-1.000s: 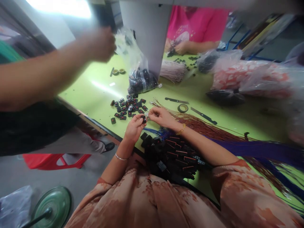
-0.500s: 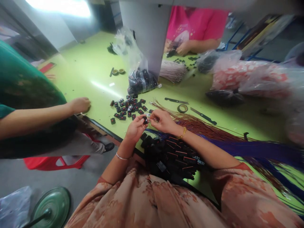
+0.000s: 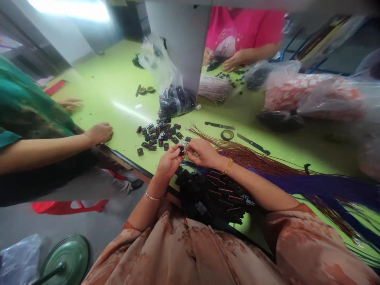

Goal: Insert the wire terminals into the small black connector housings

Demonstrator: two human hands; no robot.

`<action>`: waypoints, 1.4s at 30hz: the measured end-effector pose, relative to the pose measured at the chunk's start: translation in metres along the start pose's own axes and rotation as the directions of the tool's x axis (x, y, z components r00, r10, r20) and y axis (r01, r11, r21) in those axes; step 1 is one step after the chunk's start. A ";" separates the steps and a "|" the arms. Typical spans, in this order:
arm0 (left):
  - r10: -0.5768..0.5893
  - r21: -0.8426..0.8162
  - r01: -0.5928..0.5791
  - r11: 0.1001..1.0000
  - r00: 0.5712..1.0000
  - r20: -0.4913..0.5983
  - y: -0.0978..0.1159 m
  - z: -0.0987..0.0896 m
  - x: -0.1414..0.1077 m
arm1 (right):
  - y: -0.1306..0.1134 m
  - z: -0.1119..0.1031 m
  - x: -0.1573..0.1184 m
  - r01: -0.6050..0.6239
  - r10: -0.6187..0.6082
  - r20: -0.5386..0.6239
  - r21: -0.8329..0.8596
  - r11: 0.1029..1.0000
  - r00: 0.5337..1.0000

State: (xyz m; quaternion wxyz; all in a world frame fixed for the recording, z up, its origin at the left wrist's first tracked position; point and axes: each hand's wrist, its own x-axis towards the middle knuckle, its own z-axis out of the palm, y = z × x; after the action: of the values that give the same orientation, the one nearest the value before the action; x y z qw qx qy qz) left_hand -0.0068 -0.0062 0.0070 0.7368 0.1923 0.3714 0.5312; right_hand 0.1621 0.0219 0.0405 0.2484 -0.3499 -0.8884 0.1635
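My left hand (image 3: 170, 160) is closed on a small black connector (image 3: 181, 150), held between thumb and fingers. Close against its right side, my right hand (image 3: 203, 152) is pinched at a wire end too small to make out clearly. Beyond my hands, a pile of black connectors with red parts (image 3: 162, 134) lies on the green table (image 3: 103, 95). Brown wires (image 3: 246, 156) and blue wires (image 3: 297, 182) run off to the right. Under my right forearm sits a heap of black pieces with orange wires (image 3: 216, 194).
Two knives (image 3: 253, 144) and a tape roll (image 3: 227, 135) lie past my right hand. A bag of black parts (image 3: 175, 99) stands by a grey pillar (image 3: 181, 43). One person leans in at left, hand (image 3: 99, 133) at the table edge; another in pink works opposite.
The person at left has shifted, and a second hand now shows over the table there. The hands of the person in pink moved slightly. My own hands hold nearly the same position.
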 end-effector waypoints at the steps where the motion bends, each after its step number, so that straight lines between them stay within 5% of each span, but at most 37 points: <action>1: 0.003 0.005 -0.003 1.000 1.000 0.003 -0.001 0.000 0.000 | 0.000 0.000 0.000 0.000 0.000 -0.002 0.001 1.000 1.000; 12: 0.078 0.067 -0.071 0.995 0.992 -0.099 -0.007 0.011 -0.002 | 0.004 0.006 -0.002 -0.068 0.072 -0.020 0.157 0.985 0.997; 19: 0.097 0.088 -0.086 0.992 0.988 -0.123 -0.009 0.014 -0.001 | 0.002 0.008 -0.005 -0.088 0.093 -0.047 0.098 0.991 0.995; 24: 0.110 0.082 -0.101 0.991 0.988 -0.110 -0.003 0.014 0.003 | 0.001 0.003 -0.008 0.002 -0.004 -0.158 -0.013 1.000 0.987; 32: 0.087 0.081 -0.079 0.994 0.990 -0.112 0.000 0.013 0.002 | 0.004 0.005 -0.008 -0.004 -0.020 -0.121 -0.190 0.982 0.992; 42: 0.120 0.108 -0.104 0.989 0.979 -0.163 -0.013 0.016 0.002 | 0.005 0.005 -0.003 -0.075 0.071 -0.038 -0.111 0.991 0.997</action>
State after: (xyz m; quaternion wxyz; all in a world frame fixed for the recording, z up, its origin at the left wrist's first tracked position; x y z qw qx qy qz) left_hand 0.0141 -0.0068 0.0082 0.6612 0.2036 0.4469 0.5672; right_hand 0.1637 0.0224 0.0330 0.2371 -0.3982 -0.8785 0.1161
